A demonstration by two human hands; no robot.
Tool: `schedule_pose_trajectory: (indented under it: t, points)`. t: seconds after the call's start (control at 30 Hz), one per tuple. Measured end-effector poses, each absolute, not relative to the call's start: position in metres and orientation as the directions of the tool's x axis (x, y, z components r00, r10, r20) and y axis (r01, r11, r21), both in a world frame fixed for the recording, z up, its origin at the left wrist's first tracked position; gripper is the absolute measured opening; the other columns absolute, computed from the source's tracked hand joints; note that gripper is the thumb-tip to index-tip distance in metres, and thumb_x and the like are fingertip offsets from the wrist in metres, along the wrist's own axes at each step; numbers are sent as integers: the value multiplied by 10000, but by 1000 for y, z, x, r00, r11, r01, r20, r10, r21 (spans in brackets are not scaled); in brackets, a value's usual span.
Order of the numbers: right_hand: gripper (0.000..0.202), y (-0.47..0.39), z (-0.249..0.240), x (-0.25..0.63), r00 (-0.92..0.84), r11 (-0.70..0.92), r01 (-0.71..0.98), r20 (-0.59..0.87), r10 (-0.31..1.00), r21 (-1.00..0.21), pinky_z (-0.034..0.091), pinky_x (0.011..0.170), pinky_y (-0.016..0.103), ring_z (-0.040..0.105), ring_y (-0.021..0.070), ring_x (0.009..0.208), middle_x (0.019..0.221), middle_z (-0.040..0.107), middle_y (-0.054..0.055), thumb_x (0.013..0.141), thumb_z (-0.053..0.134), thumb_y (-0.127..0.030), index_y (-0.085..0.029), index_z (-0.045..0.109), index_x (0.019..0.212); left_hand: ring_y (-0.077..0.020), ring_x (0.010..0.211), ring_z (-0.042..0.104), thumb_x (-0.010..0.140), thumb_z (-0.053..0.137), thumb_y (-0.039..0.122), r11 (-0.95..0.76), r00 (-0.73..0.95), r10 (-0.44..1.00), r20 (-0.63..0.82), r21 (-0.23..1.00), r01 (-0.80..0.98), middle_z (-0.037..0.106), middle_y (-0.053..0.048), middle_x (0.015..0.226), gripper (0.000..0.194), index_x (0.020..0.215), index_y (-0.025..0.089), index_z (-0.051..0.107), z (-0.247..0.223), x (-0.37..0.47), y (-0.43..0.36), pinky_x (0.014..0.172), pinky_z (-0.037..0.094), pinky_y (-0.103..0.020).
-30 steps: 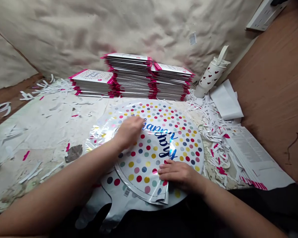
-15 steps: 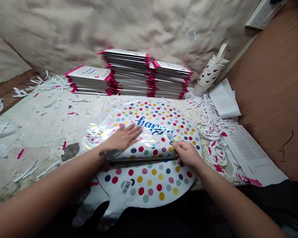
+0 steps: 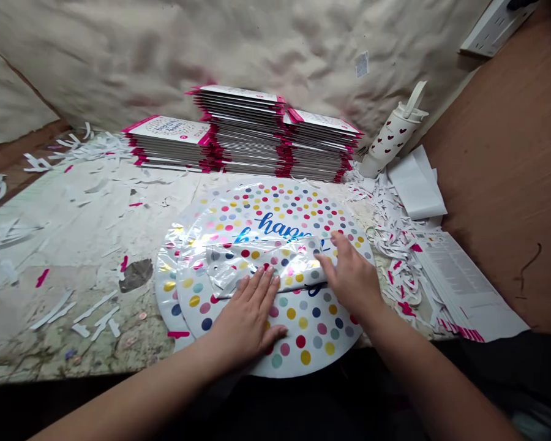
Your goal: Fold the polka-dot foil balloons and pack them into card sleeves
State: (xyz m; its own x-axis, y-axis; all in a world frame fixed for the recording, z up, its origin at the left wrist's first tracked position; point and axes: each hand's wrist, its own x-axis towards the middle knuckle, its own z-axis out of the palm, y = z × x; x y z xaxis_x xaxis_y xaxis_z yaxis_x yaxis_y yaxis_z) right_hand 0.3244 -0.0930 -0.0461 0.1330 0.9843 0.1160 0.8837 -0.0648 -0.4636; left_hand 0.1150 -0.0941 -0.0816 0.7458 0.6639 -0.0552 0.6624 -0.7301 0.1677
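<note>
White dotted film, folded to a strip beneath two hands

Glossy folded strip (image 3: pixel 266 264) lies across the middle of a round dotted sheet (image 3: pixel 303 205), in front of blue lettering (image 3: pixel 282 228) that it partly covers. A second disc (image 3: pixel 168 303) shows from beneath the round sheet at the left. All rest near the front edge of the worktop (image 3: pixel 87 358).

The left hand (image 3: pixel 252 312) is laid flat with its fingers somewhat fanned; the fingertips press on the lower part of the strip, while the thumb stands off to the side over the dots. The right hand (image 3: pixel 356 275) is at the strip's right end, thumb and forefinger apart; whether film is pinched between them cannot be told.

Step in hand, as judged from the posture: flattening and squaring the fold. The next move would seem to call for a firm left palm to hold the layers down, and a light right-hand grip on the end, so that the slippery edges stay aligned.

Surroundings: pink-edged packets (image 3: pixel 245 131) in three stacks behind, a heart-patterned tumbler (image 3: pixel 389 144) beyond, and paper shreds (image 3: pixel 392 245) beside printed sheets (image 3: pixel 471 285) at the right.
</note>
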Motion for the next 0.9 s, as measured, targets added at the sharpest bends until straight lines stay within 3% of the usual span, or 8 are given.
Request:
schedule_pose_trajectory:
  t: [0.07,0.13,0.3,0.4,0.5,0.67,0.77,0.9]
  points:
    - [386,-105,-51,310,-256,313,929,267,929,-199,420,923,486,500,312,1147,1233,550,173,885,430,-231,-114,450,1252,-325,1351,133,832,310,623,-734,752,656,-64,179,655,170,-181,1459,783,1396,83,269,-84,109,-90,1071,200,-499]
    - [382,-110,-62,304,-502,523,851,219,837,-50,361,985,519,464,317,1190,1263,527,181,868,393,-118,-69,477,1238,-322,1354,114,834,301,624,-732,755,650,-92,192,654,151,-189,1458,790,1393,68,269,-80,105,-86,1074,186,-498]
    - [350,-104,-71,319,-447,438,894,197,873,92,442,900,520,585,320,1042,1123,606,234,830,375,-23,-27,574,1119,-307,1350,153,855,310,571,-704,732,667,-140,204,680,176,-185,1452,740,1391,62,272,-66,112,-84,1070,210,-489]
    - [283,-118,-53,319,-516,538,840,404,755,66,391,968,513,602,278,1026,987,681,163,861,399,-65,-111,626,1024,-321,1308,283,861,404,429,-657,676,726,-127,163,736,313,-196,1406,605,1336,55,386,-60,116,-81,1050,263,-496]
    - [337,-142,-46,314,-600,731,682,565,566,-8,297,1058,488,471,258,1200,1117,640,107,843,492,-118,-187,548,1168,-292,1262,381,822,424,159,-633,654,745,-131,168,755,433,-181,1344,477,1290,75,460,-60,109,-77,1032,330,-436]
    - [791,-145,-78,332,-204,388,806,406,891,-446,335,1041,483,222,277,1343,1462,234,153,799,522,-211,-161,57,1437,-264,1308,305,826,458,172,-729,781,621,-65,318,606,326,-54,1433,562,1361,310,352,-71,89,-72,1039,325,-424]
    - [764,-134,-90,340,-384,514,766,366,848,-386,308,1054,479,187,262,1354,1457,250,156,810,470,-160,-134,37,1439,-309,1339,202,822,498,206,-814,870,490,-66,323,483,222,-54,1473,578,1356,358,340,-75,87,-71,1057,248,-498]
    - [500,-126,-82,339,-753,810,544,299,586,-220,227,1080,482,340,222,1296,1324,493,61,872,407,-93,-221,356,1352,-320,1346,171,806,508,235,-875,916,396,-67,273,399,195,-139,1475,633,1398,224,285,-75,86,-76,1066,231,-496]
